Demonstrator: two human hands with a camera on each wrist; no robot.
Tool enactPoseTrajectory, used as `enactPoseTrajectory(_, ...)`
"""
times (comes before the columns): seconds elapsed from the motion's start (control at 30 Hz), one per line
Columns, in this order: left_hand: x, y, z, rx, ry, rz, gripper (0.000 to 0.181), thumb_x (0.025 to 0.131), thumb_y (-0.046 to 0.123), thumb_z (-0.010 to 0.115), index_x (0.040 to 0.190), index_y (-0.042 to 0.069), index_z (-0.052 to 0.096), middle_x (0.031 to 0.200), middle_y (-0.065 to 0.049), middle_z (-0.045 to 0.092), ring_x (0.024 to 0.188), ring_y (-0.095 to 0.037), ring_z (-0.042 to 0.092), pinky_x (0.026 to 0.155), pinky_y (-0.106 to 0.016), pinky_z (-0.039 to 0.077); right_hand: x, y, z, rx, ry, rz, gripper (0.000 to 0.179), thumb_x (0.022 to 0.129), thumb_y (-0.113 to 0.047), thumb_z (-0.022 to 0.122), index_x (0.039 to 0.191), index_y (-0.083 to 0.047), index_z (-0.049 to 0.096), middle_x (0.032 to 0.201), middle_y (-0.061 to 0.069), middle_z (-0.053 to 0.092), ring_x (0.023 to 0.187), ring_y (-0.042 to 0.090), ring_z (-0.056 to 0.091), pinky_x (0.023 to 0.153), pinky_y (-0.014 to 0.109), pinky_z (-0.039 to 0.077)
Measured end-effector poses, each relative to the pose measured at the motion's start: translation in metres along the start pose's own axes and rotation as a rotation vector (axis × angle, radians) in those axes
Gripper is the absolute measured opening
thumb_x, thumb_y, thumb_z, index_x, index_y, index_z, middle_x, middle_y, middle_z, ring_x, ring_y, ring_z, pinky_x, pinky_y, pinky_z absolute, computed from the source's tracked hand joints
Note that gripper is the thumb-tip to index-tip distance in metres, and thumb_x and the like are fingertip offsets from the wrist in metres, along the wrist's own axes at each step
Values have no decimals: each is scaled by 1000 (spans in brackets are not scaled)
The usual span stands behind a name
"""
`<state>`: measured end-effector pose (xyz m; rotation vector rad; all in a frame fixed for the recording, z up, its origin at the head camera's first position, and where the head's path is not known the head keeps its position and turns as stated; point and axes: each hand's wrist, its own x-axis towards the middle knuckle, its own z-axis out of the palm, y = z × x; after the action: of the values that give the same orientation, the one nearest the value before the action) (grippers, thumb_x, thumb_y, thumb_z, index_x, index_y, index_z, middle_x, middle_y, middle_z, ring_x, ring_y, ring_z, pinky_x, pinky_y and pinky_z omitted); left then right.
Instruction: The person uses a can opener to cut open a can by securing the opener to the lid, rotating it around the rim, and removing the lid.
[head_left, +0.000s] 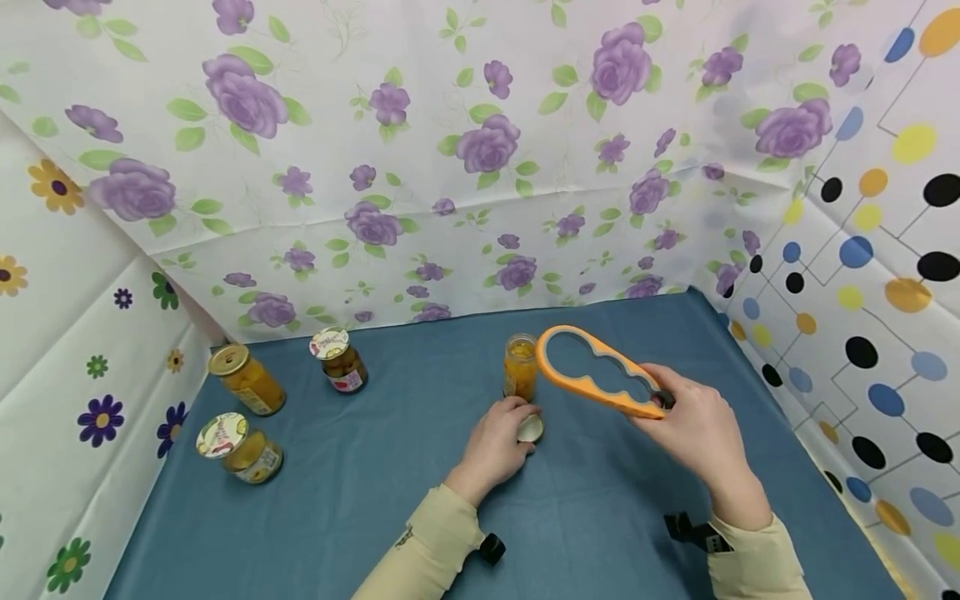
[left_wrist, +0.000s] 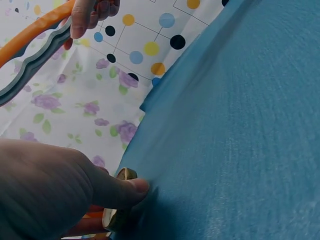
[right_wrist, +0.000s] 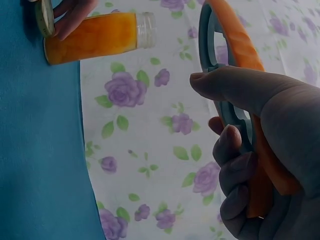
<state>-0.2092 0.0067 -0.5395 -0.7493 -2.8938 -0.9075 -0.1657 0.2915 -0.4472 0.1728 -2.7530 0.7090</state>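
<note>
My left hand (head_left: 491, 446) pinches a round metal jar lid (head_left: 531, 428) close over the blue cloth, its pale inner side showing in the head view. In the left wrist view, thumb and fingers are on either side of the lid (left_wrist: 116, 218). Right behind that hand stands a lidless glass jar (head_left: 521, 367) with orange contents, upright, its bare threaded neck (right_wrist: 146, 30) plain in the right wrist view. My right hand (head_left: 697, 425) grips an orange and grey jar opener (head_left: 577, 385) by its narrow end, raised above the cloth, with the wide loop toward the jar.
Three lidded jars stand at the left: one with a gold lid (head_left: 258, 390), a pale yellow one (head_left: 257, 458) and a darker one (head_left: 345, 370). Blue cloth (head_left: 375, 500) covers the table. Flowered sheeting (head_left: 420, 192) hangs behind, dotted sheeting (head_left: 862, 333) at the right.
</note>
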Motion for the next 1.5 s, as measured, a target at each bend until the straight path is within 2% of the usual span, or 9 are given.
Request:
enactPoseTrajectory(0.3,-1,3,7,36,16,7,46,90,0,86,133,14,74,132,-5,64,116,-25,63,93,-39,58,-3,-1,4,11,55,-24,57,83,-21,92,135,-10,70,75,-6,62,58,14,47,53,31,38)
enactPoseTrajectory(0.67,-2,4,11,22,49,-21,50,89,-3,85,135,13,73,132,-5,63,122,-25,62,98,-41,57,-4,-2,2,-1,34,-17,56,85,-23,92,135,-10,70,75,-6,62,58,14,48,53,32,39)
enactPoseTrajectory(0.93,-3,5,11,22,71,-32,50,89,-2,86,135,14,73,132,-4,63,119,-24,62,96,-41,57,-5,-2,3,-3,18,-7,57,84,-23,92,136,-10,70,75,-6,62,57,14,48,53,32,39)
enactPoseTrajectory(1.3,-3,1,8,-58,70,-56,53,88,4,89,137,15,71,133,-4,63,118,-25,62,95,-43,57,-4,-4,4,2,15,0,58,85,-23,92,136,-10,70,77,-5,63,58,15,48,53,32,40)
enactPoseTrajectory(1.5,-7,-6,-1,-124,76,-57,55,87,9,91,137,14,68,137,-7,63,123,-29,61,99,-47,55,-3,-5,4,7,20,-6,58,84,-23,92,136,-11,70,78,-5,64,59,14,49,53,32,40)
